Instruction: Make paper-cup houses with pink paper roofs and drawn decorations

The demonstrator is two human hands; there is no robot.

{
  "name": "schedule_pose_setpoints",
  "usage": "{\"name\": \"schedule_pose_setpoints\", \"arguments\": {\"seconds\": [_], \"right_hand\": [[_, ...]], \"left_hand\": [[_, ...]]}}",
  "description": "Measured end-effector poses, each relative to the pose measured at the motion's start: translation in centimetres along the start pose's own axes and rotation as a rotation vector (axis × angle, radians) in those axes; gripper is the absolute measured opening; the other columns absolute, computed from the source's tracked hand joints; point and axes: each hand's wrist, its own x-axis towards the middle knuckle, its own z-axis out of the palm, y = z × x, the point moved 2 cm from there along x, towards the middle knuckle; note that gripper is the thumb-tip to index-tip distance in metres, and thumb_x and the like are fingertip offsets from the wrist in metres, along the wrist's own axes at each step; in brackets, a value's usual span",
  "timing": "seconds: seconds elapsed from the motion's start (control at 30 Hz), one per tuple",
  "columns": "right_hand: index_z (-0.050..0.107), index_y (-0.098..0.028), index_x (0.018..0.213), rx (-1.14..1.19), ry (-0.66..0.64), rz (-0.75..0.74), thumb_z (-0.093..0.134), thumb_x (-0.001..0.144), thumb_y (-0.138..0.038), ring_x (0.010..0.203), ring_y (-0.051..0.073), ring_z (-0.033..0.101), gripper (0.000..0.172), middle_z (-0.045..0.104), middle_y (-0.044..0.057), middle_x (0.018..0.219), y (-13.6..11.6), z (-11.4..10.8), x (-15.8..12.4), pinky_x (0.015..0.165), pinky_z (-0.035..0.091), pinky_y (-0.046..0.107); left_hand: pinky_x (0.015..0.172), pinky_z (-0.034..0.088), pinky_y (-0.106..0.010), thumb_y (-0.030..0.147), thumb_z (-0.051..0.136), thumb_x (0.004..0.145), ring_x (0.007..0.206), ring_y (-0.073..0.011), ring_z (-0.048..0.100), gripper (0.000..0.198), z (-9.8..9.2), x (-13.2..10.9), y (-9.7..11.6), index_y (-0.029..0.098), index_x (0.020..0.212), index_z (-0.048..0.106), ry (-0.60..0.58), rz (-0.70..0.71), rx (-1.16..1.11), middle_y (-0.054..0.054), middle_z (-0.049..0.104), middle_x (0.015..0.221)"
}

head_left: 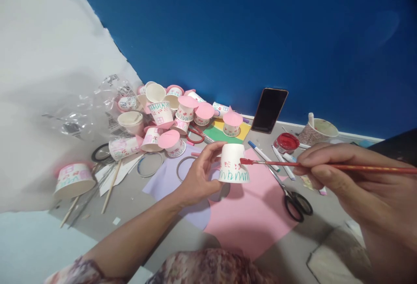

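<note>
My left hand (203,171) grips a white paper cup (233,156) by its left side, turned upside down above the pink paper. Teal zigzag strokes run round the cup near its rim, with small red marks above them. In my right hand (348,188) is a thin red paintbrush (293,163), pinched between thumb and fingers. The brush's red-coated tip is at the right side of the cup, touching it or very close. Behind the right hand stands an open jar of red paint (286,143).
Several decorated paper cups with pink tops (179,143) crowd the back left. Black-handled scissors (298,206) lie on the pink sheet (247,227). A phone (269,110) leans on the blue wall. Markers (260,153), a patterned cup (321,130), tape rings (150,164) and wooden sticks (110,186) surround the hands.
</note>
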Motion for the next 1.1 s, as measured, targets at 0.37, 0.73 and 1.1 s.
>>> {"name": "schedule_pose_setpoints", "arguments": {"seconds": [0.37, 0.73, 1.1], "right_hand": [[0.078, -0.028, 0.088, 0.051, -0.069, -0.002, 0.073, 0.092, -0.022, 0.054, 0.014, 0.067, 0.009, 0.079, 0.001, 0.079, 0.2, 0.3, 0.3, 0.039, 0.049, 0.020], [0.077, -0.027, 0.089, 0.075, -0.130, -0.006, 0.071, 0.093, -0.017, 0.048, 0.011, 0.064, 0.013, 0.078, -0.001, 0.077, 0.4, 0.3, 0.2, 0.039, 0.048, 0.019], [0.076, -0.033, 0.082, 0.045, 0.035, 0.177, 0.072, 0.091, -0.021, 0.054, 0.015, 0.063, 0.015, 0.076, -0.003, 0.078, -1.7, 0.6, -0.1, 0.045, 0.049, 0.027]], "left_hand": [[0.115, 0.046, -0.045, 0.006, 0.078, 0.072, 0.144, -0.0323, 0.052, 0.079, -0.1, -0.1, -0.1, 0.032, 0.142, 0.055, -0.022, 0.001, 0.016, -0.008, 0.056, 0.149], [0.118, 0.043, -0.047, 0.017, 0.083, 0.077, 0.143, -0.0330, 0.053, 0.074, -0.1, -0.1, 0.1, 0.033, 0.143, 0.054, -0.017, -0.017, 0.042, -0.009, 0.056, 0.151], [0.118, 0.044, -0.046, 0.012, 0.082, 0.074, 0.144, -0.0331, 0.052, 0.075, -0.1, -0.1, -0.1, 0.029, 0.142, 0.054, -0.006, -0.010, 0.019, -0.011, 0.056, 0.151]]}}
